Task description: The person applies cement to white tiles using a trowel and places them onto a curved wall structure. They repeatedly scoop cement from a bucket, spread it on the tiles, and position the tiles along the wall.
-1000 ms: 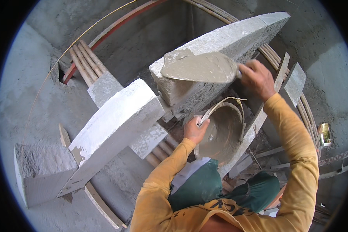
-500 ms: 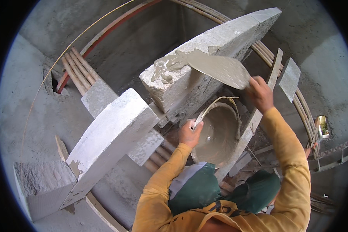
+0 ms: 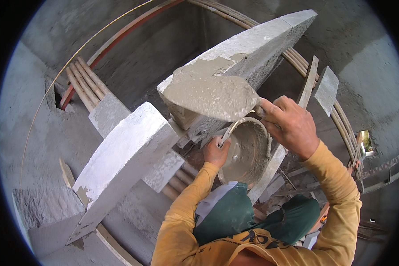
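More mortar (image 3: 204,69) across the block (image 3: 270,37) than before — left hand (image 3: 216,152) clamped on bucket (image 3: 260,153), right hand (image 3: 293,126) on trowel (image 3: 224,98).

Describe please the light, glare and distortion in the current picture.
Head view: white block almost washed out on top; head view: small glint inside the bucket; head view: shaded recess beyond the long block; head view: red beam bowed by the lens, corners black.

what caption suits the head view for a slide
Right hand holds a mortar-coated trowel over a block wall; left hand grips a bucket.
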Tool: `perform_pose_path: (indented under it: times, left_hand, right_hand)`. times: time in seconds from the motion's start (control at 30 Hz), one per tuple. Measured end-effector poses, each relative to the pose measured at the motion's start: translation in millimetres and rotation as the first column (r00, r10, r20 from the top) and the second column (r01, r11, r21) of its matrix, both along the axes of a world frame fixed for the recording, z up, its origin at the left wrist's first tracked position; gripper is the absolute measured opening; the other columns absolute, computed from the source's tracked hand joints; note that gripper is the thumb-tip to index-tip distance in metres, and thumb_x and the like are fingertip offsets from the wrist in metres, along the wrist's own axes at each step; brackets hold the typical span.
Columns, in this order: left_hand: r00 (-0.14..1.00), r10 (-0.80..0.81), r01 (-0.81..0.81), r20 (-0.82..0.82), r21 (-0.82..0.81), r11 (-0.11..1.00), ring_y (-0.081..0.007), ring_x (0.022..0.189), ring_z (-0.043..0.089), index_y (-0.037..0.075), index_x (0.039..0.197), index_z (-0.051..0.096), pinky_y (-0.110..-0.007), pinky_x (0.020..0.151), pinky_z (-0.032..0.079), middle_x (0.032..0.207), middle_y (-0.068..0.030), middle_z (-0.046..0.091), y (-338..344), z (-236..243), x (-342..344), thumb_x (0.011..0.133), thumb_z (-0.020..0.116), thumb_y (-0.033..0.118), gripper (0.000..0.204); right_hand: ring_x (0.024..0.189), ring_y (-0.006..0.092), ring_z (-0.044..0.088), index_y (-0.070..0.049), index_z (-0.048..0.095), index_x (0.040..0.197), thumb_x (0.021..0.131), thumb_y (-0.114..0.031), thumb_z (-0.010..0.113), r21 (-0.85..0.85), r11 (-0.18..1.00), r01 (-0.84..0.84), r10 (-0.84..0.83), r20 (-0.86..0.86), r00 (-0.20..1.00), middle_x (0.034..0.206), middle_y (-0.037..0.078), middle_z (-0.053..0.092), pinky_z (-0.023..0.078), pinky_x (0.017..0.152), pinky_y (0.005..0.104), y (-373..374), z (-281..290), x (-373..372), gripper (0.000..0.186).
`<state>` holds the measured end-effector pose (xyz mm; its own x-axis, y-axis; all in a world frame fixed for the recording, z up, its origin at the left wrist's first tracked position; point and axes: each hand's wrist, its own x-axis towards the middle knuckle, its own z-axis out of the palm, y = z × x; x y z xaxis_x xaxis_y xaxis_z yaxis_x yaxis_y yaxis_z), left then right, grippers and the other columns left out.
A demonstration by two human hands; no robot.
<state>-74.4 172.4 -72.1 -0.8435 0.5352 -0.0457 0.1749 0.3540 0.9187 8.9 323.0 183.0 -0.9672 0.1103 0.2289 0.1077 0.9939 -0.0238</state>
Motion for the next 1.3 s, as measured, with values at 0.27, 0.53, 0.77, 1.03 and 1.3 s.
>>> perform_pose_path:
  times: [0.27, 0.53, 0.77, 1.03, 1.3]
  left_hand:
    - [0.999, 0.036, -0.036, -0.005, 0.067, 0.997, -0.0288, 0.076, 0.066, 0.001, 0.095, 0.068, -0.036, 0.071, 0.05, 0.082, -0.0167, 0.068, 0.8, 0.4, 0.5, 0.082, 0.071, 0.032, 0.034]
    - [0.998, 0.06, -0.062, 0.021, 0.077, 0.995, -0.0248, 0.071, 0.065, 0.001, 0.095, 0.069, -0.034, 0.068, 0.049, 0.079, -0.0146, 0.067, 0.0, -4.2, -3.5, 0.082, 0.072, 0.031, 0.033]
    - [0.994, 0.049, -0.046, -0.094, 0.039, 0.998, -0.0267, 0.072, 0.065, 0.001, 0.092, 0.069, -0.035, 0.069, 0.049, 0.079, -0.0149, 0.067, 2.0, -8.4, -2.4, 0.081, 0.072, 0.03, 0.031]
    - [0.998, 0.001, -0.001, 0.056, -0.003, 1.0, -0.0367, 0.08, 0.062, 0.002, 0.084, 0.064, -0.041, 0.072, 0.048, 0.085, -0.0161, 0.065, 1.7, -4.4, -2.4, 0.082, 0.071, 0.032, 0.031]
    - [0.999, 0.028, -0.024, -0.046, 0.09, 0.996, -0.0362, 0.076, 0.063, 0.001, 0.087, 0.065, -0.04, 0.071, 0.049, 0.082, -0.0169, 0.065, 2.5, -6.7, 2.8, 0.082, 0.072, 0.03, 0.03]
  right_hand:
    - [0.083, 0.0277, 0.059, -0.016, 0.056, 0.127, 0.079, -0.016, 0.072, 0.06, 0.986, 0.153, -0.12, -0.367, 0.922, 0.095, 0.008, 0.056, 0.049, 0.068, 0.0388, 72.5, -78.6, -14.4, 0.051]
    - [0.085, 0.0282, 0.062, -0.014, 0.057, 0.124, 0.08, -0.014, 0.072, -0.111, 0.936, 0.333, -0.349, -0.201, 0.915, 0.094, 0.009, 0.057, 0.05, 0.07, 0.0379, 67.3, -66.6, 27.6, 0.047]
    - [0.079, 0.0285, 0.06, -0.012, 0.06, 0.12, 0.075, -0.011, 0.073, 0.018, 0.99, 0.141, -0.136, -0.153, 0.979, 0.088, 0.01, 0.056, 0.049, 0.066, 0.0366, 52.6, -10.8, 34.4, 0.047]
    - [0.081, 0.0313, 0.059, -0.009, 0.059, 0.12, 0.077, -0.01, 0.066, -0.037, 0.982, 0.187, -0.187, 0.027, 0.982, 0.089, 0.012, 0.054, 0.048, 0.071, 0.039, 70.4, 57.3, 52.7, 0.043]
    - [0.096, 0.0359, 0.061, -0.01, 0.057, 0.126, 0.083, -0.023, 0.065, 0.189, 0.982, 0.007, 0.007, -0.07, 0.998, 0.105, 0.015, 0.06, 0.049, 0.083, 0.0437, 119.6, 14.1, -37.9, 0.046]
